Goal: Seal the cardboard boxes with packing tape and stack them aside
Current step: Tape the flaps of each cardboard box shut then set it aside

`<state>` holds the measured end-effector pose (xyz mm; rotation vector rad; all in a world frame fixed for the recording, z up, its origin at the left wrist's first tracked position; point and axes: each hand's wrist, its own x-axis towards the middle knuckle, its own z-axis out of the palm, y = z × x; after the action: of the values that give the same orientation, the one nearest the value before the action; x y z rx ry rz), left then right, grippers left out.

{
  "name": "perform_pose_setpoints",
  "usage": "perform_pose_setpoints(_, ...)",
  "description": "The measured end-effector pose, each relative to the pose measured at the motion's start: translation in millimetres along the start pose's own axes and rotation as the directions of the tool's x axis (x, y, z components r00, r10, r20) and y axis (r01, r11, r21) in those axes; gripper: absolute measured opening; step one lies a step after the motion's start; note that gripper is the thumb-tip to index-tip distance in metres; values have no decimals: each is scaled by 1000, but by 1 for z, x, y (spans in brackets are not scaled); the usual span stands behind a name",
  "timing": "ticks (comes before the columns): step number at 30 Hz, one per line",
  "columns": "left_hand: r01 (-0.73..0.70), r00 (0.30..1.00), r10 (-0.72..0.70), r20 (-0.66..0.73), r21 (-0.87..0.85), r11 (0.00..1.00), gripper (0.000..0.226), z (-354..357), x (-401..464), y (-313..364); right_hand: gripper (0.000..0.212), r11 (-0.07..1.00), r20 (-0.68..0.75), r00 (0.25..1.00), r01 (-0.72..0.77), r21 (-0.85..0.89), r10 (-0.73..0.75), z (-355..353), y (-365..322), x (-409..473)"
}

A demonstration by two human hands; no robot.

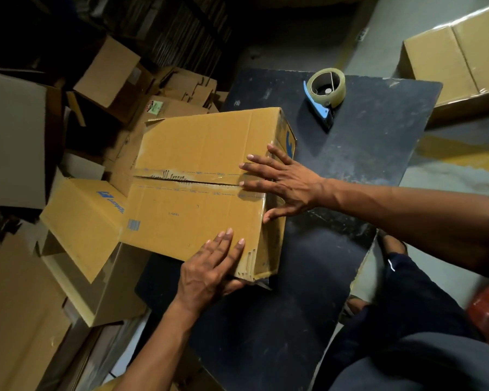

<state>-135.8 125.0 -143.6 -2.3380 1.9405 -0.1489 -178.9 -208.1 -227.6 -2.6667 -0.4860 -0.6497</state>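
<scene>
Pressing: I'm flattening box (198, 190) flaps; right hand (283, 184) fingers spread, left hand (209, 266) fingers together.
Reaching: tape dispenser (325, 94) lying at one o'clock, nearer my right hand.

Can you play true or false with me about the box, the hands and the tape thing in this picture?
1. Both hands are on the cardboard box. True: the left hand and the right hand lie flat on it.
2. The tape dispenser is in the right hand. False: it sits alone on the dark board, past the box.
3. The box stands on the dark board. True, though its left part hangs over the edge.
4. The box is wide open on top. False: its flaps are folded shut, with a seam across the middle.
5. The tape dispenser has blue parts. True.
</scene>
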Motion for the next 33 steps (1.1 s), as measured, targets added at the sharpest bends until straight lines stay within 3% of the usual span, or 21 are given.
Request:
perform_pose_setpoints(8,58,997,-59,-55,-17,998,75,6,-1,10,111,997,-27,997,-74,19,74,4,-25,-3)
perform_pose_setpoints(13,111,993,-112,-20,-42,993,100,6,-1,15,110,995,19,996,-91,-44,92,20,-37,-19)
perform_pose_setpoints(17,115,993,-116,-17,-52,992,99,4,1,15,117,995,73,996,-50,-86,56,11,-28,-31)
perform_pose_setpoints(21,138,987,-141,-78,-42,989,92,9,2,20,110,999,-44,998,-43,34,44,4,-62,-21)
perform_pose_setpoints(26,139,987,-143,-76,-62,988,89,14,-2,20,98,998,-24,1000,-3,55,5,28,-89,-26)
perform_pose_setpoints(30,161,985,-165,-46,-78,984,94,12,0,22,102,998,25,998,56,24,-57,25,-74,-31)
perform_pose_setpoints(33,172,983,-178,-53,-103,980,95,12,-1,20,99,999,12,1000,-5,49,5,24,-83,-30)
